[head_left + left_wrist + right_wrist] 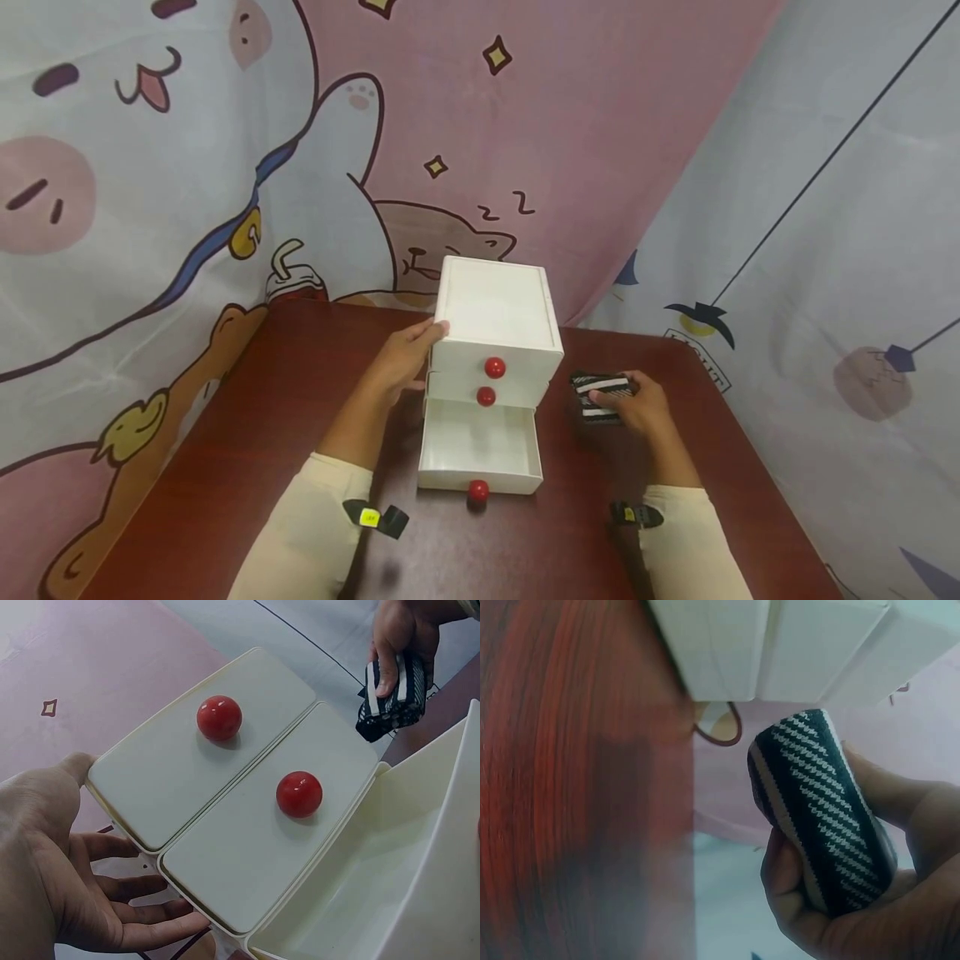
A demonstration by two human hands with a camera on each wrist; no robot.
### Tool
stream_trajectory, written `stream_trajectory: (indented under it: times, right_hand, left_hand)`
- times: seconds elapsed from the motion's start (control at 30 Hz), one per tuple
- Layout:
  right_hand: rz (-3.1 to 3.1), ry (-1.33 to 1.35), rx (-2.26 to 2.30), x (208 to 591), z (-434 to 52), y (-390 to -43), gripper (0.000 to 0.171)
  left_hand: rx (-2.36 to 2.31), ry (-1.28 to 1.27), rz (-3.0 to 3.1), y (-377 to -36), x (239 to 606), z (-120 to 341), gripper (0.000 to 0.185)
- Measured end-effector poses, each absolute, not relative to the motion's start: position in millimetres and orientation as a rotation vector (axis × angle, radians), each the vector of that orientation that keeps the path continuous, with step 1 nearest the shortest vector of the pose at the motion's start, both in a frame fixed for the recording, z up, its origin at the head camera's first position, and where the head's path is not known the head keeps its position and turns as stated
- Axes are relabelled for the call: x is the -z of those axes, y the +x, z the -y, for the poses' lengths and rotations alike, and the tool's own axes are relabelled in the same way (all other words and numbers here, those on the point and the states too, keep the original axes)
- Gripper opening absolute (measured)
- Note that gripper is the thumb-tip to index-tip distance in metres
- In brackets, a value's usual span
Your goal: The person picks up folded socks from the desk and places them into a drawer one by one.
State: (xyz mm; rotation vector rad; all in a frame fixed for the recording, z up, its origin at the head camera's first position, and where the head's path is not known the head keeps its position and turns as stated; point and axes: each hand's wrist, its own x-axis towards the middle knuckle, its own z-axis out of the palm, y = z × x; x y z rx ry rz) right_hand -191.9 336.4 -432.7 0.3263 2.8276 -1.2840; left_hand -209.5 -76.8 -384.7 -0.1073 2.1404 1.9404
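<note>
Red-brown table (225, 467), cartoon curtains behind. Left hand (405, 354), fingers straight, steadied drawer chest (495, 321); right hand (637, 404) gripped rolled striped socks (596, 396); bottom drawer (480, 446) open, probably for stowing next.

Support surface was a dark reddish-brown wooden table (247, 433) with a glossy top and rounded far corners. A white three-drawer mini cabinet (497, 321) stood directly on it, roughly centre, toward the far edge. Red ball knobs on each drawer front — top two drawers were shut, the bottom drawer (480, 446) was pulled out toward the near side, its front knob hanging just over the tabletop. The drawer interior looked bare white. Cabinet's left and right sides had open table surface beside them — wood grain ran near to far.
</note>
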Motion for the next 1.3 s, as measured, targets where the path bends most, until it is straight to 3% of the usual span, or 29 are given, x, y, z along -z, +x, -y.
stream_trajectory:
  times: [0.23,0.7,1.3]
  right_hand:
    - [-2.652,0.327,1.567,421.6,-324.2,-167.8,0.065]
    - [-2.639,0.232,1.614,411.7,-292.0,-129.9,0.056]
    - [-2.583,0.094,1.710,416.6,-228.6,-116.3,0.045]
  left_hand:
    - [-1.943,-0.102,-2.138,-208.7,383.5,76.5,0.075]
    - [-1.942,-0.095,-2.143,-209.1,382.8,76.7,0.074]
    - [-1.931,-0.101,-2.141,-208.4,383.3,76.6,0.074]
